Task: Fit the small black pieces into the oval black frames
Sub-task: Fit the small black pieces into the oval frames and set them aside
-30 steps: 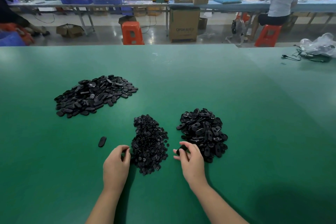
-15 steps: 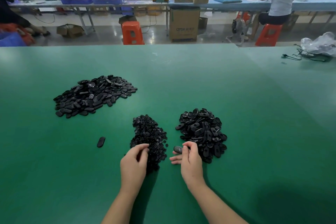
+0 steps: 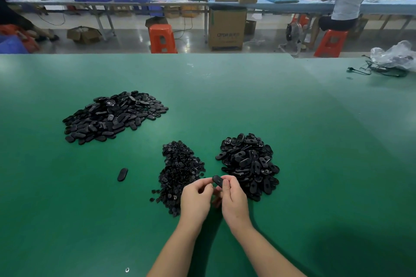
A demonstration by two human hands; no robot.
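While your right hand (image 3: pixel 234 200) pinches one oval frame (image 3: pixel 218 181) by its near end, bring the small piece to it slowly. Your left hand (image 3: pixel 195 200) is curled tight, thumb and finger together, just beside the frame at its 8 o'clock. I think it holds a small piece, but I cannot see one. Line the piece up flat with the hole, then push gently with your thumb. Keep both hands low over the green table (image 3: pixel 315 164), so a dropped bit stays close.

The pile of small pieces (image 3: pixel 180 168) sits at 11 o'clock from your hands, the pile of frames (image 3: pixel 249 162) at 1 o'clock. The frame's hole is too dark to make out.
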